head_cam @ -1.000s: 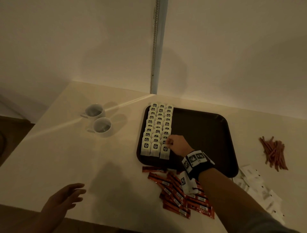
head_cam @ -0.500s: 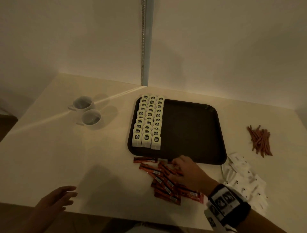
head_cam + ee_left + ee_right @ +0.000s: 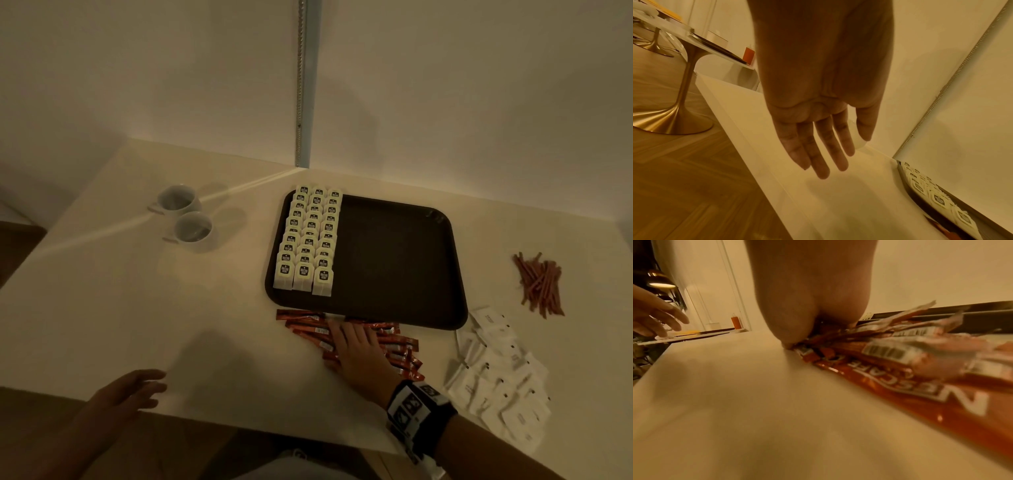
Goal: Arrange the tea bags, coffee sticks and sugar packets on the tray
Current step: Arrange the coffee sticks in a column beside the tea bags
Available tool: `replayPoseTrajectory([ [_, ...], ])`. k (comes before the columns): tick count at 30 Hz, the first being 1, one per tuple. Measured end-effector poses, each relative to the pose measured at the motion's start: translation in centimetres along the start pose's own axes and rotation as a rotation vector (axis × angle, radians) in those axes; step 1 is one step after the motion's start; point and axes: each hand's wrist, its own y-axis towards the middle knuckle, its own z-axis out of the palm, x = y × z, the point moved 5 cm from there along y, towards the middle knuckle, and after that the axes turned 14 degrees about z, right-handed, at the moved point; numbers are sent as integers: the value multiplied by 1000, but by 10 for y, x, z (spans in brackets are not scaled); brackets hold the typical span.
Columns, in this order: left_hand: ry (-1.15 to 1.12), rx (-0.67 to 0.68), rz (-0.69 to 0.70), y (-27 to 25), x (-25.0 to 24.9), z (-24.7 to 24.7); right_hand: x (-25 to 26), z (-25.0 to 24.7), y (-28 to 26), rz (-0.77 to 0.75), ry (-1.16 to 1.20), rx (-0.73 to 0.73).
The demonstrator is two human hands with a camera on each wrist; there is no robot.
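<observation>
Head view — white paper tea bags fill the dark plastic tray's left; right hand lies flat, fingers straight, on red foil coffee sticks — white sugar packets wait lower right; left hand relaxed, empty.

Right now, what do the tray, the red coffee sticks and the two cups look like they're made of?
Tray: likely moulded plastic, dark brown, matte; rounded corners, raised rim, one faint glint at the far corner.
Coffee sticks: glossy foil or plastic film; crinkled, shiny, printed with barcodes in the right wrist view.
Cups: probably glazed ceramic; white, smooth, thick-walled, with handles. The dim light leaves this open.
</observation>
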Motion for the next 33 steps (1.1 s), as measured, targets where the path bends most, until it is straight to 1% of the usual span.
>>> replayPoseTrajectory([
  [3,-7,-2,13,-3,0,-1,5,4,4,-73,8,-76],
  [5,-13,-7,21,-5,-1,-1,6,5,5,-91,-10,-24],
  [8,-23,-14,22,-4,-4,-2,9,2,7,-85,2,-7],
  [11,-16,-9,16,-2,-7,-3,9,0,9,-80,13,53],
  [14,-6,-2,32,3,-15,-2,7,-9,8,-121,24,65],
  [17,9,16,58,8,-29,0,4,-18,5,-158,60,96],
  [20,33,48,121,17,-53,5,0,-29,4,-143,71,169],
  [24,131,173,242,36,-99,29,-4,-59,-6,-159,120,252],
  [25,156,206,279,43,-111,37,-6,-68,-10,-168,160,279],
  [27,153,270,349,57,-139,56,-10,-88,-13,-191,327,323],
  [30,36,373,446,76,-187,90,-12,-127,-8,-279,573,249],
  [33,-216,544,463,89,-234,130,-5,-168,0,-331,761,185],
])
